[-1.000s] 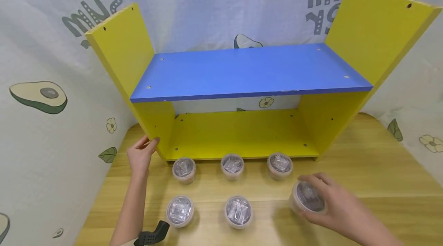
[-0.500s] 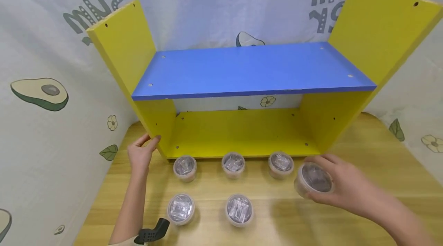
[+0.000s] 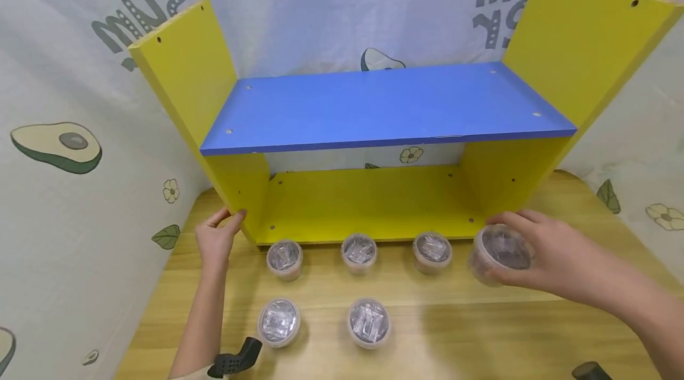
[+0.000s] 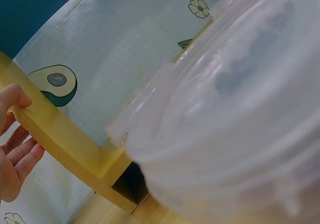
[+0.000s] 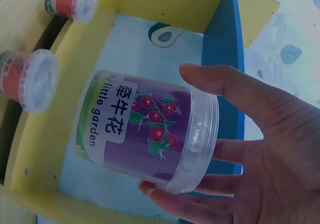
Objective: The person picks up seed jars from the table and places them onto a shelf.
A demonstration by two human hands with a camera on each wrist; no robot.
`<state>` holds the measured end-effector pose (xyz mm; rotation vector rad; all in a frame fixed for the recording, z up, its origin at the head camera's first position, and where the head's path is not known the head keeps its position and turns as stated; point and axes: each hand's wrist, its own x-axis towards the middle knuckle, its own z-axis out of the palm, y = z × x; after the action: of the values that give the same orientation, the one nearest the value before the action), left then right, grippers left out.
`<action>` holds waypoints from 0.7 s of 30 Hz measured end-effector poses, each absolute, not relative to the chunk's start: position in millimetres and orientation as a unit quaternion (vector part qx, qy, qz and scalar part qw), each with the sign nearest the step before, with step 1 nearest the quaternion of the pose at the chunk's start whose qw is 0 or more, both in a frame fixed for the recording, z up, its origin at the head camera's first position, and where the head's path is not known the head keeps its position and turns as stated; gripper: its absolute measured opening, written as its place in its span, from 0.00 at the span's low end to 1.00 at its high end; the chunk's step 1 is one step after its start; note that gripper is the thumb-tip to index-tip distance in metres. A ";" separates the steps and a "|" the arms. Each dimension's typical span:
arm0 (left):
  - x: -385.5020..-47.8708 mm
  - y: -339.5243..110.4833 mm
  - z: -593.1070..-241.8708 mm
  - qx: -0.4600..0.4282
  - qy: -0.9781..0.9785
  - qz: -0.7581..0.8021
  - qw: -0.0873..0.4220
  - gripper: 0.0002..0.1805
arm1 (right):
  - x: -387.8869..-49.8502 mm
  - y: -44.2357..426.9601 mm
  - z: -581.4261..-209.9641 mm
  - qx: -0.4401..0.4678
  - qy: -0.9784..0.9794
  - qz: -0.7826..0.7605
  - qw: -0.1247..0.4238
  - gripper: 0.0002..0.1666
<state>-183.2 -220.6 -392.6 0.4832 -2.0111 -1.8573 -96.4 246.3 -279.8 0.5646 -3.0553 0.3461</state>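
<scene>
A yellow and blue shelf unit [image 3: 374, 202] stands on the wooden table, its blue board [image 3: 385, 110] between two yellow side panels. My left hand [image 3: 216, 240] grips the front edge of the left side panel [image 4: 55, 134], thumb on one face and fingers on the other. My right hand [image 3: 561, 255] holds a lidded plastic tub [image 3: 504, 249] above the table, near the unit's lower right corner. Seen from the right wrist, that tub [image 5: 145, 126] has a purple label with red flowers and the words "My little garden"; thumb and fingers wrap its lid end.
Three similar tubs line the unit's front: left [image 3: 285, 258], middle [image 3: 359, 253] and right [image 3: 431, 252]. Two more, a left one [image 3: 279, 322] and a right one [image 3: 369, 322], stand nearer. A printed cloth [image 3: 80, 214] hangs behind and beside the table. A blurred translucent tub [image 4: 225, 114] fills much of the left wrist view.
My right hand has lifted the tub off the near row and carried it forward and right, toward the shelf unit. The left hand stays on the side panel.
</scene>
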 end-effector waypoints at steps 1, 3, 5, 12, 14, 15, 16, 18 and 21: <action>-183.3 -220.9 -392.8 0.171 -0.711 -0.658 0.181 0.20 | -97.7 247.2 -277.4 0.175 -0.979 0.109 0.001 0.44; -183.4 -221.3 -393.3 0.171 -0.708 -0.660 0.184 0.20 | -100.0 248.5 -273.1 0.165 -0.981 0.105 -0.007 0.45; -183.5 -221.5 -393.7 0.168 -0.707 -0.662 0.185 0.19 | -101.6 249.9 -269.4 0.159 -0.982 0.100 -0.012 0.46; -183.7 -221.3 -393.6 0.172 -0.717 -0.652 0.177 0.20 | -104.3 254.7 -261.3 0.166 -0.982 0.087 -0.007 0.44; -183.6 -221.4 -393.6 0.171 -0.722 -0.647 0.175 0.20 | -105.9 256.5 -258.7 0.175 -0.981 0.088 0.000 0.43; -183.6 -221.5 -393.6 0.170 -0.723 -0.647 0.175 0.20 | -107.2 257.4 -256.9 0.178 -0.980 0.089 0.002 0.42; -183.6 -221.6 -393.6 0.168 -0.723 -0.647 0.176 0.20 | -108.7 258.3 -254.9 0.181 -0.979 0.089 0.001 0.42; -183.5 -221.9 -394.0 0.164 -0.722 -0.649 0.177 0.19 | -111.9 259.9 -250.2 0.184 -0.979 0.088 -0.001 0.41; -183.3 -222.3 -394.5 0.163 -0.719 -0.652 0.178 0.19 | -116.5 261.5 -242.1 0.186 -0.979 0.083 -0.007 0.40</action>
<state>-183.3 -222.3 -394.5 0.4620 -2.0325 -1.8437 -116.5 261.5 -242.1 0.5863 -3.0887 0.2626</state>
